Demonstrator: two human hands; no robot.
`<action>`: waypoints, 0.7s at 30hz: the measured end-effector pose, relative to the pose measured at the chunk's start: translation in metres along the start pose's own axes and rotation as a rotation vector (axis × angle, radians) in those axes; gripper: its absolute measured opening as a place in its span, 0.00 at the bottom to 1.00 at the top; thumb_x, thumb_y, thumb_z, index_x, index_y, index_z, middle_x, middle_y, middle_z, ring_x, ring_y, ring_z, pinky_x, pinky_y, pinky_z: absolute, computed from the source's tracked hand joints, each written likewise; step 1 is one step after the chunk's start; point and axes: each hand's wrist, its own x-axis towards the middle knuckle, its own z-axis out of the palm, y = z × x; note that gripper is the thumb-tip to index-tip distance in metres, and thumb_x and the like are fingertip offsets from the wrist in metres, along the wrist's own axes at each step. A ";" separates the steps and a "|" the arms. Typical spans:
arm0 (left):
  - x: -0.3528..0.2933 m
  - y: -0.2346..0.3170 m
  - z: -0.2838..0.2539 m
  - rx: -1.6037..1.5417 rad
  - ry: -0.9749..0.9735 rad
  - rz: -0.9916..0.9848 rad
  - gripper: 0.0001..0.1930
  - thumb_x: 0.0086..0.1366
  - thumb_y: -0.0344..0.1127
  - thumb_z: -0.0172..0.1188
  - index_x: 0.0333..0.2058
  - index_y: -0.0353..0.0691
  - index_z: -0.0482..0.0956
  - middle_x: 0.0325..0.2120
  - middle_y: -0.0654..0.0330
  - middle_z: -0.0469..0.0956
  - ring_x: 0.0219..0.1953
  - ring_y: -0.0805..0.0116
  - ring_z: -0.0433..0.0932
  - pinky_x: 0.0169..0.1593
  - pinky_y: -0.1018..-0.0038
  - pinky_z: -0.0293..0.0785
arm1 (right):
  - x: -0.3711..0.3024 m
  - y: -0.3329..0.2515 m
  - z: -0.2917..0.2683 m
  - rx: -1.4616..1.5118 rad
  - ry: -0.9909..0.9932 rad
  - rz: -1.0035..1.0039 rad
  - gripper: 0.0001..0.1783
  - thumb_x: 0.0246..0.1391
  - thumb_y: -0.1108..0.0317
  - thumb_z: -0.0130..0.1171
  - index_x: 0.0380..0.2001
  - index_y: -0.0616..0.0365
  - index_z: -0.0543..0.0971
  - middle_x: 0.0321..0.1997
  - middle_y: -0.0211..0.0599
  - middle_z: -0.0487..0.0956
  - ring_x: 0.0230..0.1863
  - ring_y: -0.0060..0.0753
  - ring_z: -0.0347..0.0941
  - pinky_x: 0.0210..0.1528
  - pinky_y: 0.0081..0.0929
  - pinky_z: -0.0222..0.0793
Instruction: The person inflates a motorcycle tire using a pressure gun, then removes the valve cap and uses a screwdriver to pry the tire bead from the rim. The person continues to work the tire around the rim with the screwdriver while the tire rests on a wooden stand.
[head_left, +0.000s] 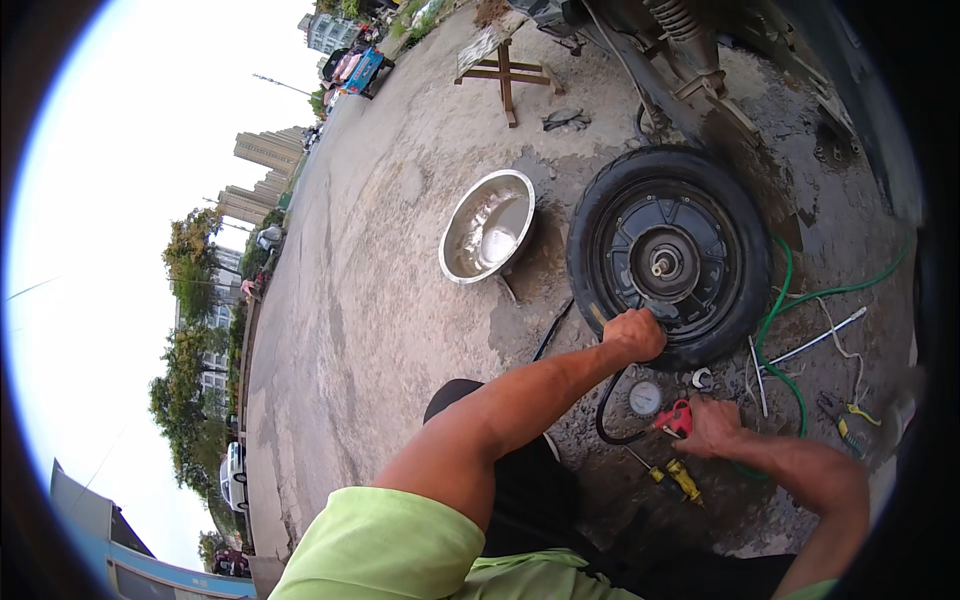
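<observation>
A wheel with a black tire (pixel 592 225) and a dark hub with a central axle (pixel 662 265) lies flat on the ground. My left hand (pixel 635 336) is closed at the near edge of its rim; whatever its fingers grip is hidden. Below the wheel, my right hand (pixel 716 426) is wrapped round the red handle of a tire inflator (pixel 677 419), whose round dial gauge (pixel 645 398) faces up. A black hose (pixel 603 412) curves from beside the gauge up toward my left hand.
Yellow-and-black tools (pixel 684 481), a wrench (pixel 703 379), a long metal bar (pixel 815 340), pliers (pixel 862 414) and a green hose (pixel 770 335) lie around. A metal basin (pixel 450 250) stands left of the wheel. Beyond are a glove (pixel 566 120), a wooden stool (pixel 505 80) and a raised vehicle (pixel 690 45).
</observation>
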 end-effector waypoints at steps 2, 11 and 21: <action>0.001 0.002 0.001 0.002 -0.014 0.005 0.26 0.69 0.51 0.58 0.55 0.36 0.87 0.57 0.42 0.85 0.62 0.45 0.83 0.67 0.55 0.78 | -0.001 0.002 -0.001 -0.002 0.003 0.003 0.45 0.40 0.43 0.79 0.53 0.67 0.78 0.51 0.57 0.86 0.53 0.59 0.85 0.59 0.51 0.81; 0.004 -0.004 0.001 0.010 -0.019 0.035 0.26 0.69 0.52 0.58 0.54 0.37 0.87 0.57 0.43 0.85 0.62 0.44 0.83 0.67 0.55 0.78 | 0.002 -0.001 0.001 0.005 0.024 -0.014 0.43 0.39 0.46 0.78 0.52 0.68 0.78 0.48 0.58 0.86 0.52 0.60 0.86 0.58 0.51 0.81; 0.020 -0.014 0.011 0.123 -0.038 0.065 0.30 0.71 0.58 0.60 0.49 0.31 0.87 0.47 0.38 0.87 0.50 0.45 0.89 0.60 0.57 0.82 | 0.005 0.006 0.006 0.020 0.004 -0.077 0.42 0.41 0.48 0.74 0.53 0.70 0.77 0.51 0.59 0.86 0.52 0.60 0.85 0.58 0.52 0.79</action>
